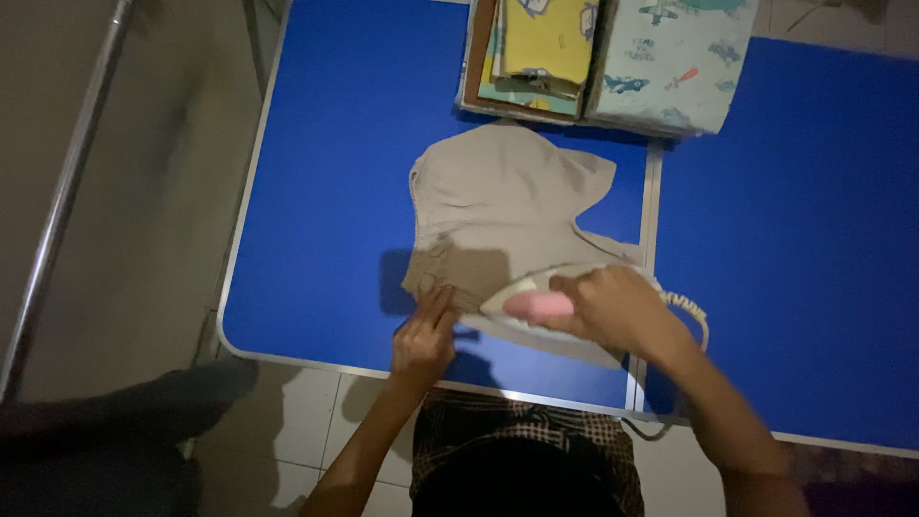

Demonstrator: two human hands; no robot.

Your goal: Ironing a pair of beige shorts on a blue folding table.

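A beige garment (503, 201) lies spread on the blue table (325, 191). My right hand (613, 308) grips the pink handle of a white iron (536, 297) that rests on the garment's near edge. My left hand (424, 337) presses its fingertips on the garment's gathered waistband at the near left corner, just left of the iron. A coiled cord (687, 308) runs from the iron behind my right wrist.
Folded patterned clothes (546, 48) and a folded light-blue printed cloth (670, 67) are stacked at the table's far edge. A metal seam (651, 220) splits the tabletop. A metal rail (57, 211) runs along the floor at left. Tiled floor lies below the table's near edge.
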